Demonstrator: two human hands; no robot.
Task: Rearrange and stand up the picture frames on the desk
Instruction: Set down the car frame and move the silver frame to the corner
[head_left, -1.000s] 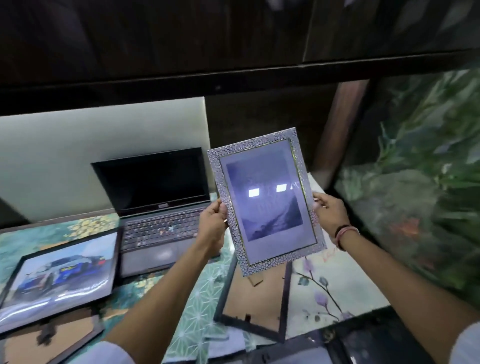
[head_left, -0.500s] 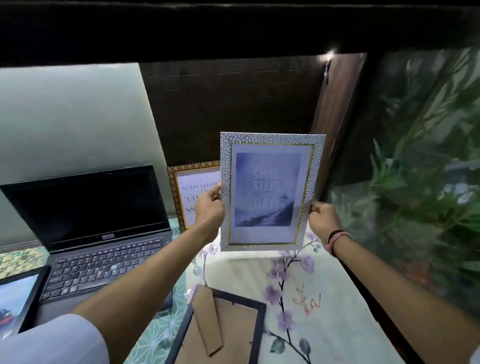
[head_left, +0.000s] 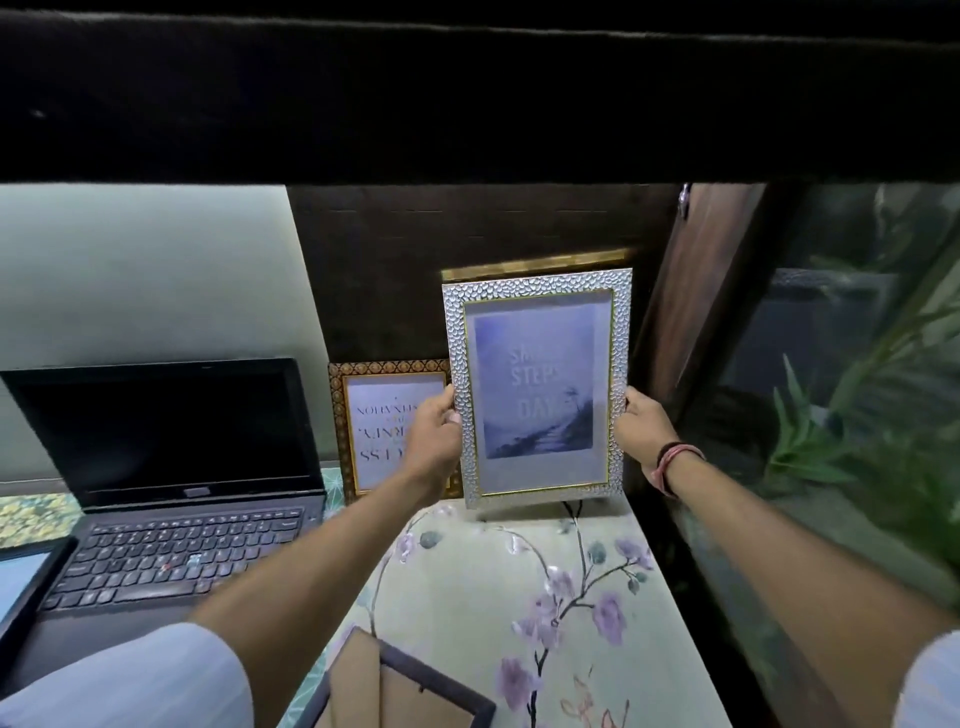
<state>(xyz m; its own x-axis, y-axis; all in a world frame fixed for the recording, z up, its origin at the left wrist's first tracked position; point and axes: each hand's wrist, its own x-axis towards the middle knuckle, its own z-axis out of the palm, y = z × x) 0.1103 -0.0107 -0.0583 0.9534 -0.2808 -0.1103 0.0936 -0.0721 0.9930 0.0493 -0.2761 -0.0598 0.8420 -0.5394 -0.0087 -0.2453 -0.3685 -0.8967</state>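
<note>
A silver pebble-textured frame (head_left: 538, 387) with a blue-grey "small steps" print is upright at the back right of the desk, its lower edge at or just above the floral desk mat (head_left: 467, 587). My left hand (head_left: 434, 441) grips its left edge and my right hand (head_left: 641, 434) grips its right edge. Behind it, only the gold top edge of another frame (head_left: 535, 262) shows. A brown patterned frame (head_left: 387, 423) stands to its left with its text upside down. A dark frame (head_left: 395, 691) lies face down at the front.
An open black laptop (head_left: 166, 467) fills the left of the desk. A dark frame with a picture (head_left: 21, 582) pokes in at the far left. A dark shelf (head_left: 467, 104) overhangs above. A wooden post (head_left: 691, 312) and leafy wall panel (head_left: 857, 389) bound the right side.
The silver frame has gone from tilted above the desk's middle to upright at the back right, close to the wall. My view has shifted forward and right with it.
</note>
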